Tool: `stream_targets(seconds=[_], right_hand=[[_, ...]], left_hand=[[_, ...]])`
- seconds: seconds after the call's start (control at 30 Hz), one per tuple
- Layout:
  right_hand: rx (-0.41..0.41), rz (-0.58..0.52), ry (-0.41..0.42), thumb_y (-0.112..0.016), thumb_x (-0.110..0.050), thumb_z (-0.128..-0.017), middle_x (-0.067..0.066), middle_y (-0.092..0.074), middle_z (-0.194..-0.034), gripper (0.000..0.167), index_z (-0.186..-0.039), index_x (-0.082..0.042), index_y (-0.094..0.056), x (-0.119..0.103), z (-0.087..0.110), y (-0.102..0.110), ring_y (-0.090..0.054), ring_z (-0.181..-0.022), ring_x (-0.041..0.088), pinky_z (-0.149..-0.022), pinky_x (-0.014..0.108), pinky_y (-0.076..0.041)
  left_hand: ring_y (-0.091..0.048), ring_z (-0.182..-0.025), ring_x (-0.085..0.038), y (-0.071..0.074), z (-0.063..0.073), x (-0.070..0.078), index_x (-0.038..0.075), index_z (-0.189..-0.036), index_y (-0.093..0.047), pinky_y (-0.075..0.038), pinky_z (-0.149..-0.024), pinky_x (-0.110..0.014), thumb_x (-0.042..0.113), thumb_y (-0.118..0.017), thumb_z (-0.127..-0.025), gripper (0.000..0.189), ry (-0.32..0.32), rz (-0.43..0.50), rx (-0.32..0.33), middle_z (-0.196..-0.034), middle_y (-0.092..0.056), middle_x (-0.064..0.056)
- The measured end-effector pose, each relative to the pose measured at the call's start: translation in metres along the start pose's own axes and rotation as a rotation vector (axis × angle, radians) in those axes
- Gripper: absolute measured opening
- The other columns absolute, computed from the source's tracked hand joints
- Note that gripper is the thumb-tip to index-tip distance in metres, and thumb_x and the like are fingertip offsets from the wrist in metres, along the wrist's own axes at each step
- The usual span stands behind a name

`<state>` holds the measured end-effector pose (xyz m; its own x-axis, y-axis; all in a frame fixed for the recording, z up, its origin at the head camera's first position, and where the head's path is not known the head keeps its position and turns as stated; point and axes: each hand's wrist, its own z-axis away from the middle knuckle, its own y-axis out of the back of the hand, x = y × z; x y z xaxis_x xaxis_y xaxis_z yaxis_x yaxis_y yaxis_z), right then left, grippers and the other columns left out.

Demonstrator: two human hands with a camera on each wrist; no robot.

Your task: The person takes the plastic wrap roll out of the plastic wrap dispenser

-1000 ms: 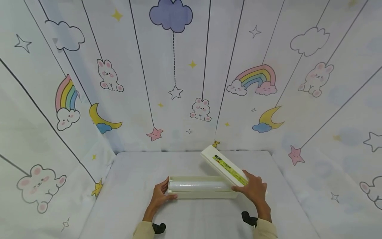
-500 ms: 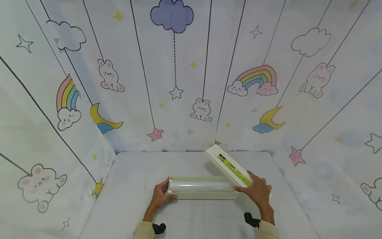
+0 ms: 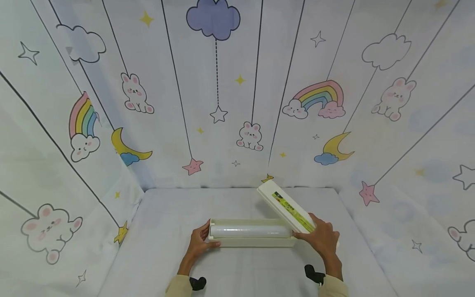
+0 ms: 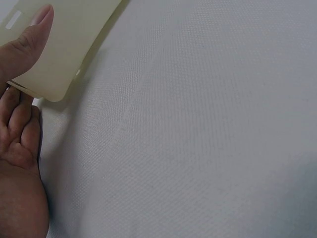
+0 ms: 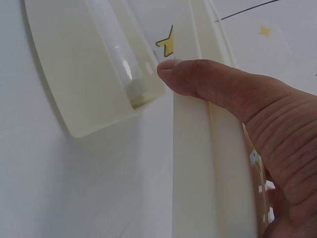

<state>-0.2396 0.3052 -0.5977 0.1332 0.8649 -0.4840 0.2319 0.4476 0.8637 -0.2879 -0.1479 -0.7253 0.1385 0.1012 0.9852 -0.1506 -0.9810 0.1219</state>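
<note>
A long cream cling film box (image 3: 256, 242) lies on the table with a shiny roll of clear film (image 3: 246, 231) inside it. At its left end my left hand (image 3: 198, 244) grips it, the thumb along the front wall (image 4: 59, 54) and the fingers at the end. My right hand (image 3: 322, 239) holds the box's lid (image 3: 283, 204), which carries a green and yellow label, tilted up over the right end. In the right wrist view the thumb lies across the lid's edge (image 5: 193, 148), beside the box's right end (image 5: 89, 84). The right hand's other fingers are mostly hidden behind the lid.
A white cloth covers the table (image 3: 237, 272). Behind it and at both sides hang white cloth walls (image 3: 222, 144) printed with rabbits, stars, clouds and rainbows. Black straps with small devices (image 3: 198, 283) sit on both wrists.
My right hand has shifted a little to the right with the lid, uncovering slightly more of the roll's right end. The left hand and the box have stayed in place.
</note>
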Motion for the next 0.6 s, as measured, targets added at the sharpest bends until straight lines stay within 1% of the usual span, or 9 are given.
stream_targets(seconds=[0.17,0.3,0.43,0.5,0.6], right_hand=[[0.001,0.001,-0.007,-0.098,-0.055,-0.071,0.018,-0.079,-0.115,0.101,-0.155,-0.013,-0.061,0.0017,0.0003,0.0016,-0.059,-0.098,0.037,-0.082,0.060,-0.041],[0.003,0.001,-0.008,-0.098,-0.056,-0.071,0.019,-0.079,-0.116,0.103,-0.156,-0.012,-0.059,0.0033,0.0003,0.0024,-0.059,-0.098,0.038,-0.084,0.062,-0.042],[-0.009,0.004,-0.019,-0.098,-0.055,-0.072,0.018,-0.079,-0.118,0.101,-0.157,-0.014,-0.059,0.0055,0.0012,0.0022,-0.060,-0.100,0.038,-0.086,0.063,-0.042],[-0.015,0.006,-0.027,-0.098,-0.055,-0.073,0.017,-0.079,-0.118,0.101,-0.157,-0.015,-0.059,0.0066,0.0020,0.0021,-0.059,-0.101,0.038,-0.087,0.063,-0.042],[-0.021,0.006,-0.029,-0.098,-0.055,-0.074,0.018,-0.079,-0.119,0.101,-0.157,-0.014,-0.058,0.0075,0.0030,0.0028,-0.060,-0.101,0.038,-0.086,0.063,-0.042]], left_hand=[[-0.046,-0.156,-0.047,0.0002,0.0000,0.0006,-0.008,-0.163,-0.041,-0.041,-0.126,-0.021,0.003,-0.099,-0.076,0.106,0.009,-0.002,0.004,-0.167,-0.047,-0.026],[-0.046,-0.156,-0.047,0.0001,0.0003,0.0021,-0.008,-0.163,-0.041,-0.041,-0.129,-0.032,0.004,-0.099,-0.076,0.105,0.007,-0.001,0.000,-0.167,-0.046,-0.026],[-0.045,-0.156,-0.047,0.0003,0.0003,0.0029,-0.008,-0.163,-0.041,-0.039,-0.130,-0.043,0.004,-0.099,-0.076,0.105,0.004,0.003,-0.002,-0.167,-0.045,-0.026],[-0.045,-0.156,-0.047,0.0003,0.0003,0.0027,-0.008,-0.163,-0.041,-0.038,-0.130,-0.045,0.004,-0.099,-0.077,0.105,0.004,0.003,-0.004,-0.168,-0.045,-0.026],[-0.046,-0.156,-0.047,0.0002,0.0006,0.0027,-0.008,-0.163,-0.041,-0.039,-0.130,-0.043,0.004,-0.099,-0.077,0.105,0.008,0.002,-0.003,-0.167,-0.046,-0.026]])
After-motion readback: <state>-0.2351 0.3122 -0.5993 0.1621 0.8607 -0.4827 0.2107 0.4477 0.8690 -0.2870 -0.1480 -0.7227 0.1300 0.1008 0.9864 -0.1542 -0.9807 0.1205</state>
